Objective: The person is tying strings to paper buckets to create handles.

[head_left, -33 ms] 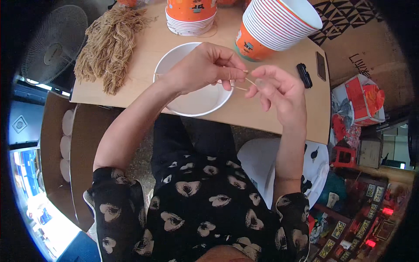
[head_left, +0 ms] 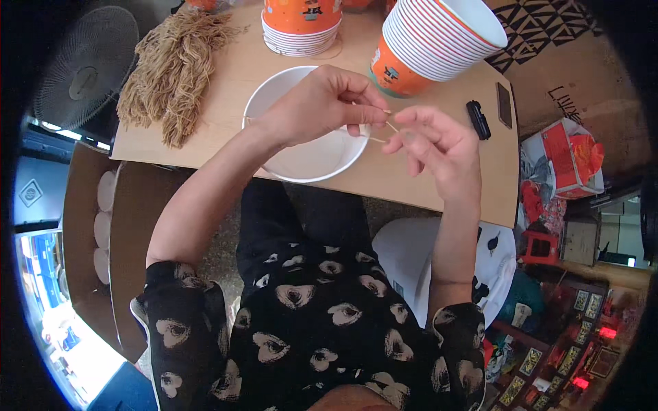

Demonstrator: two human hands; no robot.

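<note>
Tan cord [head_left: 374, 139] runs beside the right rim of the white bucket [head_left: 315, 162], your left hand [head_left: 322, 104] pinching it and your right hand [head_left: 439, 146] half-curled, its grip impossible to tell, so steady that pinch and guide the strands without twisting.

Single head view, left unit of a side-by-side fisheye pair worn on the person's head. Faces steeply down, upright, unmirrored. Nearest to lens: black cloth top with cream heart print [head_left: 308, 329], lower middle. Bare left hand [head_left: 334, 103] and bare right hand [head_left: 442, 144] farther out, above centre. Pale wood-toned flat table [head_left: 229, 75] seen from above. Wide coverage: grey round wire-caged fan [head_left: 86, 75] near upper-left rim; brown cardboard box [head_left: 144, 240] bows at left.
</note>
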